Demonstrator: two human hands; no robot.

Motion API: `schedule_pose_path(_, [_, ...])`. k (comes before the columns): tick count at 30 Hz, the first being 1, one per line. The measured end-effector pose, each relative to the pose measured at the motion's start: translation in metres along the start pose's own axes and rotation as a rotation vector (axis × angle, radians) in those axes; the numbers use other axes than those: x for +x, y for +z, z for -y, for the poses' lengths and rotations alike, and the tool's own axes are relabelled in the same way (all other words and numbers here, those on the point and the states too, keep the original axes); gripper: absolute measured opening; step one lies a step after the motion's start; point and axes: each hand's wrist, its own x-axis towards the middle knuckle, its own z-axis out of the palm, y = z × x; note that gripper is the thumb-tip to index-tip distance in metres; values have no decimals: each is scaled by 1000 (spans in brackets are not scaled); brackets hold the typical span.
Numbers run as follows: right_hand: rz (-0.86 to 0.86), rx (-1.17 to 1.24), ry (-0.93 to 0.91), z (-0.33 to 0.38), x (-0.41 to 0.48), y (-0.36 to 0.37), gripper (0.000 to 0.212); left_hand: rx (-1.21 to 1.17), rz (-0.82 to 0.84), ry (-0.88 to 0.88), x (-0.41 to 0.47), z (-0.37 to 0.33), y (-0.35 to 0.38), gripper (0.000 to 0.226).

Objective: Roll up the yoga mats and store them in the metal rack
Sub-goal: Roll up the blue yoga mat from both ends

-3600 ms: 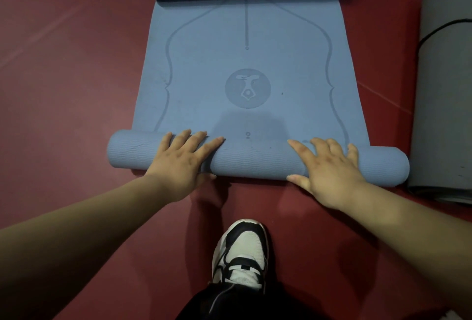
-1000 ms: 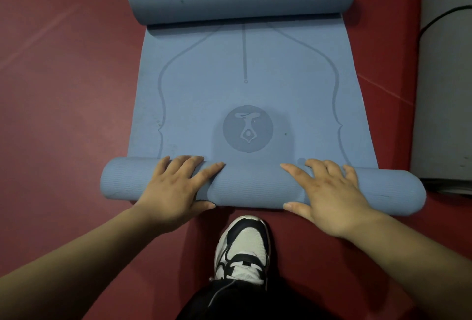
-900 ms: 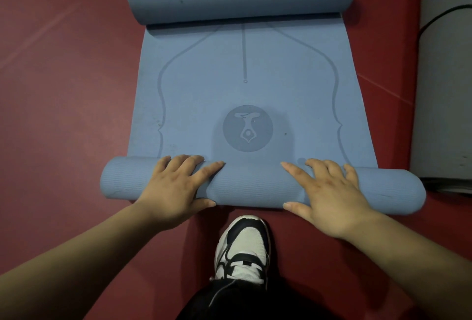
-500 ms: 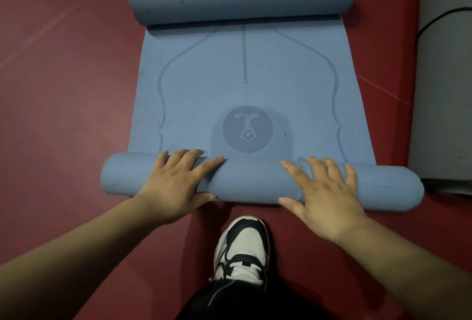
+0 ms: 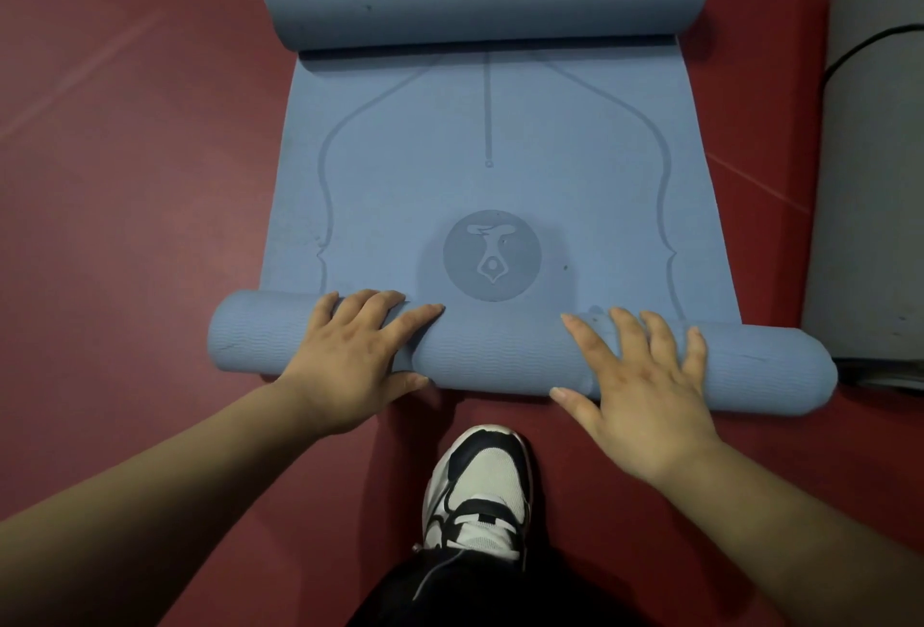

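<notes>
Currently: blue yoga mat (image 5: 500, 166) lies on the red floor (image 5: 125, 201), rolled at both ends, with a flat middle bearing a round logo (image 5: 492, 254). Near roll (image 5: 500, 361) sits under both hands. Left hand (image 5: 350, 361) presses its left part, right hand (image 5: 640, 396) its right part. Fingers (image 5: 372, 309) of each are straight and spread over the top, thumbs on the near side. Grey rolled mat (image 5: 875, 176) lies just beside it at the right. Black-and-white sneaker (image 5: 480, 486) is near the roll.

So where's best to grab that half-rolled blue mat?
The near roll, from above on the side of the shoe, left hand and right hand flat and apart. It is long and soft, denting beside the left hand, so one central grip would likely skew it.
</notes>
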Motion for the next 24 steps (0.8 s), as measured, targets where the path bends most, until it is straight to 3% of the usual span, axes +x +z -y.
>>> schedule_pose_path(9, [29, 29, -14, -5, 11, -11, 84, 40, -21, -59, -10, -10, 10, 84])
schedule_pose_path(16, [57, 42, -31, -6, 15, -20, 89, 72, -31, -36, 1, -5, 4, 76])
schedule_pose_path(24, [43, 4, -81, 11, 6, -13, 77, 127, -69, 31, -16, 9, 0, 71])
